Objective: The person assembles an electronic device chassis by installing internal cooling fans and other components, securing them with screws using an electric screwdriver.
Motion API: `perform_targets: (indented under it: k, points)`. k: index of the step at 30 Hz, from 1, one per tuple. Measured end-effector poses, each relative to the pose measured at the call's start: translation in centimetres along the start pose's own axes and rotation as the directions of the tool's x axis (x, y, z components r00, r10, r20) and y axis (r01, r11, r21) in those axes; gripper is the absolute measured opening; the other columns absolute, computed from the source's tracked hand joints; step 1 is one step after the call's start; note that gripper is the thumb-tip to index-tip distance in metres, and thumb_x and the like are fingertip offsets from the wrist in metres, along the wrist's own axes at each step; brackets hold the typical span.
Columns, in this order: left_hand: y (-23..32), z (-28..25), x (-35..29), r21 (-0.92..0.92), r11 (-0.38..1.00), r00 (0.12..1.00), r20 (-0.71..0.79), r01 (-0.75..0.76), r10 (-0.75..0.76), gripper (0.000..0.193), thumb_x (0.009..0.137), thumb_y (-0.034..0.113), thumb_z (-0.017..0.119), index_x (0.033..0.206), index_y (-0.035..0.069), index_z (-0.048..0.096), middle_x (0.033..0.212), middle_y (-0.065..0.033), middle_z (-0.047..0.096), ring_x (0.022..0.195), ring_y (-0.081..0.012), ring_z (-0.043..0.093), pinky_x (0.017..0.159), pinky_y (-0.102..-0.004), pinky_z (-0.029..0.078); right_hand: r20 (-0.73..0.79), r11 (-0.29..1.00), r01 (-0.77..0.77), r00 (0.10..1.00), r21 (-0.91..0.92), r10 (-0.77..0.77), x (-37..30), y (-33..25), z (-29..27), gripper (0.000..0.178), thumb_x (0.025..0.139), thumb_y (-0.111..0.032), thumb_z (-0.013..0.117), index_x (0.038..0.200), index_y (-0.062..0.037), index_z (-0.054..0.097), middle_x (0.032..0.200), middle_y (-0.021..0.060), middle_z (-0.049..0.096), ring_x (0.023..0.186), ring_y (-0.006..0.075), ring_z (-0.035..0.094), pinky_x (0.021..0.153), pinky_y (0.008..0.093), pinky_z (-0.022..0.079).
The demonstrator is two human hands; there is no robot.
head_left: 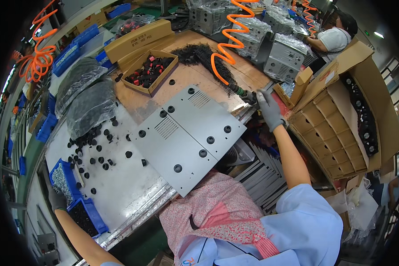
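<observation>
The right hand [271, 110], in a grey glove, is right of centre in the upper half of the frame, its grip closed around a dark handheld tool [250, 97] with a green fitting, on the end of a coiled orange hose [232, 36] that comes down from the top edge. The left hand [57, 199], also in a dark grey glove, is at the lower left, beside a blue plastic bin of small silvery screws [63, 178]; its fingers are too hidden to tell whether that grip is spread or pinching something.

In the middle of the frame, two flat light-grey metal panels [188, 137] lie edge to edge on the worktop [115, 173], their lower corner close to the pink patterned apron [204, 199]. Each bears four round black feet and a block of parallel slots. Loose black feet [98, 148] are strewn to the left of the panels, below clear plastic bags [92, 106]. A second blue bin with dark small parts [86, 217] stands at the lower left, next to the first.

Above the panels sit an open cardboard box of black and red parts [150, 73] and a heap of black netting [208, 62]. At the right, a large carton with cardboard dividers [337, 128] stands open. Another person [337, 42] is at the upper right, near plastic-wrapped grey metal housings [286, 57].
</observation>
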State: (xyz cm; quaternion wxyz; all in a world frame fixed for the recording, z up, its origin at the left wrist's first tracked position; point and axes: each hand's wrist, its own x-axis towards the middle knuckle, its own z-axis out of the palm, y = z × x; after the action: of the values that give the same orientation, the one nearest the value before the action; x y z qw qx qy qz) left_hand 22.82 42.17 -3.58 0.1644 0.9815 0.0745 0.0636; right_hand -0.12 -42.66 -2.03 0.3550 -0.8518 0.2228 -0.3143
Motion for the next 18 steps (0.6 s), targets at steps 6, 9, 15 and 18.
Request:
perform_targets:
  k: [6,9,15,18]
  points:
    - [4.0,-1.1,-3.1,-0.024,0.999,0.987,-0.155,-0.040,0.036,0.038,0.087,0.019,0.051,0.110,-0.010,0.050,0.091,-0.0233,0.062,0.085,-0.0340,0.061,0.073,-0.0381,0.046,0.028,0.947,0.054,0.998,-0.317,-0.047,1.7,2.8,2.6,0.038,0.089,-0.038,0.043,0.099,-0.0052,0.060,0.094,0.0161,0.060,0.093,0.0307,0.056,0.083,0.0388,0.041]
    - [3.8,-1.5,-3.2,-0.146,0.989,1.000,-0.018,0.005,-0.007,0.034,0.091,0.019,0.047,0.109,-0.009,0.053,0.096,-0.0214,0.063,0.089,-0.0308,0.061,0.076,-0.0364,0.046,0.002,0.888,0.056,0.998,-0.457,-0.062,2.4,1.7,4.2,0.037,0.089,-0.038,0.042,0.097,-0.0066,0.061,0.091,0.0166,0.060,0.090,0.0337,0.054,0.080,0.0419,0.041]
    - [2.7,-0.9,-3.1,-0.059,0.988,0.985,-0.105,-0.143,0.136,0.029,0.091,0.012,0.041,0.110,-0.001,0.059,0.103,-0.0132,0.064,0.090,-0.0217,0.062,0.078,-0.0338,0.046,0.293,0.913,0.256,0.942,-0.317,-0.163,0.3,-0.2,0.6,0.034,0.083,-0.033,0.056,0.107,-0.0088,0.054,0.099,0.0162,0.057,0.094,0.0334,0.054,0.081,0.0414,0.042]
    - [2.9,-0.8,-2.9,0.128,0.958,0.938,-0.204,-0.258,0.280,0.023,0.092,0.014,0.044,0.103,0.001,0.060,0.097,-0.0129,0.065,0.076,-0.0181,0.062,0.067,-0.0299,0.050,0.429,0.847,0.322,0.895,-0.424,-0.125,1.7,0.3,-1.0,0.042,0.075,-0.028,0.067,0.110,-0.0088,0.052,0.103,0.0152,0.056,0.096,0.0317,0.055,0.082,0.0395,0.043]
